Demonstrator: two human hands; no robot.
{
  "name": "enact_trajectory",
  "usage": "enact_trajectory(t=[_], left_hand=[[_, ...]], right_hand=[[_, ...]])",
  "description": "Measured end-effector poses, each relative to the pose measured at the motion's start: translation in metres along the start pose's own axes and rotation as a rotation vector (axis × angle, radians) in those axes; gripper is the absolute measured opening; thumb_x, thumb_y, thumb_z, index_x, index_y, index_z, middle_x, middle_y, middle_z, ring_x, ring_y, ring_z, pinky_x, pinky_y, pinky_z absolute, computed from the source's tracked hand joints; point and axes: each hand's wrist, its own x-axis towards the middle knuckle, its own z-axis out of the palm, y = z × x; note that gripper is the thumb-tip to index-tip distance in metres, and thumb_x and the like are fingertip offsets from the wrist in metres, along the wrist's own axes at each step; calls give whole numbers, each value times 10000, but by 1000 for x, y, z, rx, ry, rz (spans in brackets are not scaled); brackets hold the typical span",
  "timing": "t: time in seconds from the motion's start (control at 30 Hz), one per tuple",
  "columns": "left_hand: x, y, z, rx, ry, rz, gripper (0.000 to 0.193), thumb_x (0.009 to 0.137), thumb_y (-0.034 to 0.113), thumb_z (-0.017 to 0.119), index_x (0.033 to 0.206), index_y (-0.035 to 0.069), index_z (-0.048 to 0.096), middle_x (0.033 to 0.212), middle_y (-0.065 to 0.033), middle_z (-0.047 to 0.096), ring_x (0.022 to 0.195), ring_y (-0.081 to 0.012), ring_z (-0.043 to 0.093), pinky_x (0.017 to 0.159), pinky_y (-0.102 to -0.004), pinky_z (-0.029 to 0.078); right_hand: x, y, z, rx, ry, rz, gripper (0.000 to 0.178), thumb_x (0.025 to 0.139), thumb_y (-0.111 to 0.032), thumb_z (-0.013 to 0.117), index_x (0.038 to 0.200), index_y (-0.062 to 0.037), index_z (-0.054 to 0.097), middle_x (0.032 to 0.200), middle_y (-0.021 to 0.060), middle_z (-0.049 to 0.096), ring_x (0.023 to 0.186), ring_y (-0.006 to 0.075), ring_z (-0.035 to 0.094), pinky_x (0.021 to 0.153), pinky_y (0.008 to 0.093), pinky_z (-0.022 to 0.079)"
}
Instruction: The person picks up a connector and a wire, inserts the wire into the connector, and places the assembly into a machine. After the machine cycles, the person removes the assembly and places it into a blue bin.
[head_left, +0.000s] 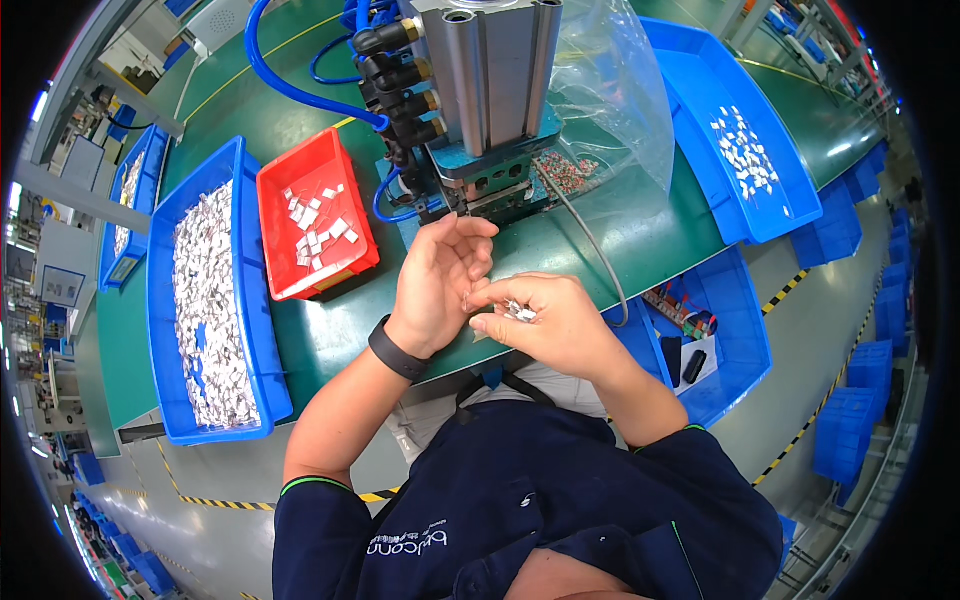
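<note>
My left hand (437, 283) is palm up in front of the press, its fingers loosely curled and apart, with nothing plainly gripped. My right hand (560, 325) is closed on several small white-and-silver pieces (518, 311), partly hidden by its fingers. Its fingertips meet the edge of my left palm, where something thin and pale shows, too small to name. Just beyond my left fingertips stands the metal press (490, 90) with its lower tooling (495, 185). A red bin (352, 262) with scattered white pieces (318, 225) with thin leads lies to the left of my left hand.
A blue bin (265, 370) heaped with white pieces stands at the far left. Another blue bin (690, 75) is at the back right. Beside the press lie a clear plastic bag (625, 130) and a grey cable (590, 235). Blue air hoses (262, 62) loop behind.
</note>
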Motion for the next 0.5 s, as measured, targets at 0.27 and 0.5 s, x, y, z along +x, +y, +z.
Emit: enact_trajectory(t=[0.27, 0.5], left_hand=[[-3, -2, 4, -30, 13, 39, 405, 925, 360, 442, 989, -9, 596, 837, -61, 532, 768, -158, 483, 724, -271, 427], [-7, -3, 12, 204, -76, 47, 243, 926, 190, 506, 1048, -6, 582, 977, -88, 596, 878, -152, 576, 768, -303, 487]], right_hand=[[6, 10, 14, -80, 243, -68, 170, 791, -108, 735, 923, -6, 703, 759, 71, 651, 647, 112, 569, 575, 260, 448], [28, 15, -27, 552, 139, 305, 134, 843, -106, 704, 862, 17, 657, 634, -12, 547, 472, 6, 417, 377, 171, 255]])
